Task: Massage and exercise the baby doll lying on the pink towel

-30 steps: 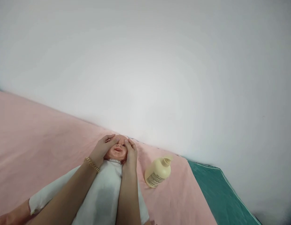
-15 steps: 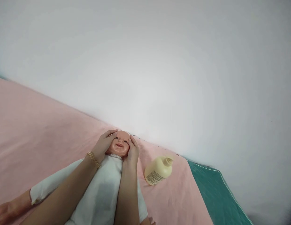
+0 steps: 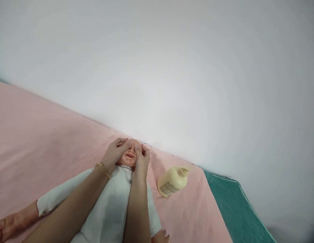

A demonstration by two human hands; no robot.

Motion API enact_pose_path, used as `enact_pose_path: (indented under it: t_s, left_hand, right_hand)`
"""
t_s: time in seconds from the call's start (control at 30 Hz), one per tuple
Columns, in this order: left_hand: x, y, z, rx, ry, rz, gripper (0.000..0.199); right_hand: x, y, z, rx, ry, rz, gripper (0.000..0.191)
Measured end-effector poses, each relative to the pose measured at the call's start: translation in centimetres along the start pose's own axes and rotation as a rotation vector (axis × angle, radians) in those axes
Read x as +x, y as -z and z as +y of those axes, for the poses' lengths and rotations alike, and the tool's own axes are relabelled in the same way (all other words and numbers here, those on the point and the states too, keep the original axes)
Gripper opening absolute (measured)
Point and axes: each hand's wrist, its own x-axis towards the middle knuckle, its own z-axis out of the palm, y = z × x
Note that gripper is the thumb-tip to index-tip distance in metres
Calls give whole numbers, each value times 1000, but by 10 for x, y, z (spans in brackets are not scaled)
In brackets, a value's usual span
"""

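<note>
A baby doll (image 3: 130,157) in a white outfit lies on its back on a pink cloth (image 3: 58,135), its head near the wall. My left hand (image 3: 116,152), with a gold bracelet on the wrist, cups one side of the doll's head, its thumb on the brow. On the other side my right hand (image 3: 142,158) holds the head too, its thumb near the middle of the forehead. Both thumbs cover the doll's eyes. To the right of my right hand, a yellow bottle (image 3: 172,181) stands tilted in view on the cloth.
Behind the cloth's far edge rises a plain white wall (image 3: 172,84). A green surface (image 3: 235,202) shows at the right, past the edge of the pink cloth. The doll's arms stretch out to both sides.
Both thumbs have moved inward from the sides of the doll's face to the middle of its brow, now covering the eyes. The view has shifted slightly.
</note>
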Motion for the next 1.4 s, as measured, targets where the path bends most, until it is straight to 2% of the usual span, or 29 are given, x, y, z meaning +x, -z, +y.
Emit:
enact_pose_path:
  t_s: [0.1,0.27,0.4,0.57,0.67,0.8,0.97,1.07,1.23,1.4]
  left_hand:
    - [2,0,-2,-14,14,17,55]
    - [9,-1,-7,-66,-36,38,47]
    - [11,0,-10,-106,-35,26,48]
    - [7,1,-8,-116,-80,21,46]
    - [1,-1,0,-69,-69,0,46]
    - [-7,-3,12,-5,-2,28,43]
    - [-11,-3,19,46,42,20,54]
    - [-9,-2,16,63,24,44,53]
    - [1,0,4,-14,-17,1,50]
    - [6,1,-2,-61,-27,6,40]
  right_hand:
    - [-1,-2,-3,18,-54,54,47]
    - [1,-2,-4,63,-78,80,33]
    - [3,-2,-3,148,-132,96,31]
    - [3,0,-4,173,-109,79,27]
    - [2,0,-4,149,-96,48,31]
    - [-1,0,-5,76,-53,7,47]
    - [-8,0,-12,-32,-27,20,56]
    - [-8,1,-13,-45,-21,18,55]
    - [-3,1,-9,-40,-15,40,42]
    - [0,2,-9,49,-70,53,35]
